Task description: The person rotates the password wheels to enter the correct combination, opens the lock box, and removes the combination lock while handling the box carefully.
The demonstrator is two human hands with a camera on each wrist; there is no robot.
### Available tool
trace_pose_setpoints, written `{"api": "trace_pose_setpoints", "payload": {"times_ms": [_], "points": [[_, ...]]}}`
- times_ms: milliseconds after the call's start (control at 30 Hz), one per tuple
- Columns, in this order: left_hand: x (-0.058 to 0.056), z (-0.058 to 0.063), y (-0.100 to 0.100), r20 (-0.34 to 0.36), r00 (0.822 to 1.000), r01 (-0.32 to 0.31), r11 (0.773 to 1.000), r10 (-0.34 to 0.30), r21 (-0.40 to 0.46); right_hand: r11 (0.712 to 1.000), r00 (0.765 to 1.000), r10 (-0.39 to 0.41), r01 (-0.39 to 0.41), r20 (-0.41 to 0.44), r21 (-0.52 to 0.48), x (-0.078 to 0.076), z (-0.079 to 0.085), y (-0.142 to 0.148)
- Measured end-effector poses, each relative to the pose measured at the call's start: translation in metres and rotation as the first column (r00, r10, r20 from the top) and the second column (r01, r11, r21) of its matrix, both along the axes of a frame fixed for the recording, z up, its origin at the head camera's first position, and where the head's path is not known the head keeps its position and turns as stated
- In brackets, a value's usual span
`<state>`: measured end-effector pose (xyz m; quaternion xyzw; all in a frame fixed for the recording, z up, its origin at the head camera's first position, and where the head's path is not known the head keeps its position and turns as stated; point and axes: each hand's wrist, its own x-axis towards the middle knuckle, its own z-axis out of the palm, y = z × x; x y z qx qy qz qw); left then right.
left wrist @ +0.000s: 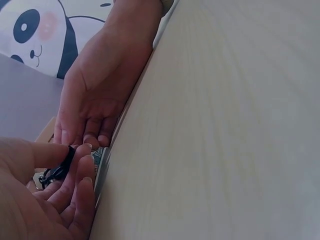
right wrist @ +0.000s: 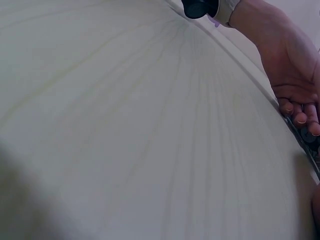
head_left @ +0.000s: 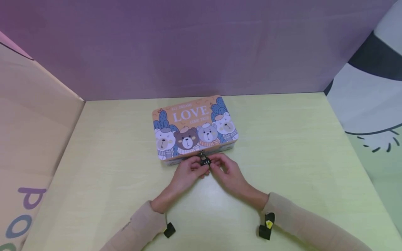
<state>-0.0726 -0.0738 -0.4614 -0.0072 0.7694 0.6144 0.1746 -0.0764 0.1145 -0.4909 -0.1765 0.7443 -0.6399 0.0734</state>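
Black padlock [head_left: 205,162] located at the near-side clasp of the tin box [head_left: 190,115], mid-table, its shackle against the clasp; whether threaded through cannot be told. Left hand [head_left: 187,173] nearly closed, pinching the padlock's left side between thumb and fingers; right hand [head_left: 230,176] likewise partly curled, thumb and forefinger gripping its right side. Box sits slightly skewed on the pale table [head_left: 298,150].
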Motion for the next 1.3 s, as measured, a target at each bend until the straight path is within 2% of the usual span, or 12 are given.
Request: {"api": "trace_pose_setpoints", "payload": {"times_ms": [833,1300], "points": [[0.0004,0.0006,0.0016,0.026,1.0,-0.014,0.999,0.013,0.046,1.0,1.0,-0.003,0.003,-0.016,0.005,0.0008,0.0016,-0.0003],[0.0002,0.0037,0.0014,0.03,1.0,0.001,1.0,-0.001,0.009,1.0,1.0,-0.007,0.007,-0.012,0.017,0.0013,0.0029,0.0003]]}}
